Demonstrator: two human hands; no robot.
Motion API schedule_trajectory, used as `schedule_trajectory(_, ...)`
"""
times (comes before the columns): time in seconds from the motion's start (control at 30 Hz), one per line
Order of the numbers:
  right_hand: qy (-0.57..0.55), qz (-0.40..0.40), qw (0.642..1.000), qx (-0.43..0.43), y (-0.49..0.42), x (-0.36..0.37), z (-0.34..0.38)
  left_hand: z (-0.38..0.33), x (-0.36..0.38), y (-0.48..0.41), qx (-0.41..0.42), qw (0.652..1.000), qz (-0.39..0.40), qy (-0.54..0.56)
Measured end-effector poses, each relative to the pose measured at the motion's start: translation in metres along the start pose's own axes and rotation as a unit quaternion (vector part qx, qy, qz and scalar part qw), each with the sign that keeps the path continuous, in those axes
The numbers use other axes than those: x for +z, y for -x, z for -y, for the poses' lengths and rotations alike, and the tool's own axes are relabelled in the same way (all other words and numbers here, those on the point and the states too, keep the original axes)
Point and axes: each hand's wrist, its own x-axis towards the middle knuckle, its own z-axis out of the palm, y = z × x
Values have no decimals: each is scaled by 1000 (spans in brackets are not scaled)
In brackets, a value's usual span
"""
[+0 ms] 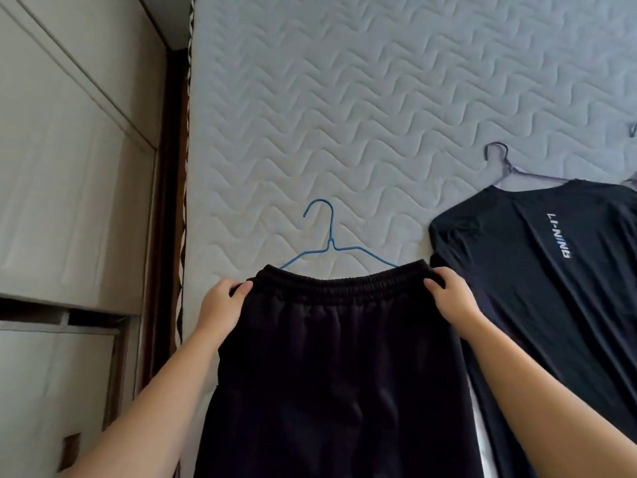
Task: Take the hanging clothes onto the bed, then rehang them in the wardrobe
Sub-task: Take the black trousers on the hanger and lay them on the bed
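Left grip (220,305) and right grip (451,298) each pinch the waistband corners of black trousers (331,374), lower centre; a blue hanger (330,241) shows just above them on the bed (344,98).

Two forearms are seen, both bare from the wrist to the edge of the view: the left forearm (155,401) at about 7 o'clock, the right forearm (537,391) at about 5 o'clock. The left hand (220,305) and the right hand (451,298) are bare too, with rounded fingers. The left thumb (245,288) has a short nail.
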Motion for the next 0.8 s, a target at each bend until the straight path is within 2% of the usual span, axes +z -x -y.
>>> schedule_trajectory(0.27, 39, -7, 998, 40, -45, 63, -28, 47, 44, -68, -45, 997, 17, -52)
schedule_trajectory(0.4, 107, -57, 993, 12, -51, 73, -31, 62, 58, -72, -26, 996, -30, -75)
schedule_trajectory(0.57, 144, -73, 987, 0, -50, 75, -29, 65, 60, -70, -10, 998, -32, -59)
schedule_trajectory(0.7, 115, -35, 993, 6, -46, 65, -19, 59, 52, -65, -22, 999, -4, -37)
schedule_trajectory(0.8, 51, -25, 998, -36, -45, 54, -4, 49, 41, -67, -5, 1000, -23, -4)
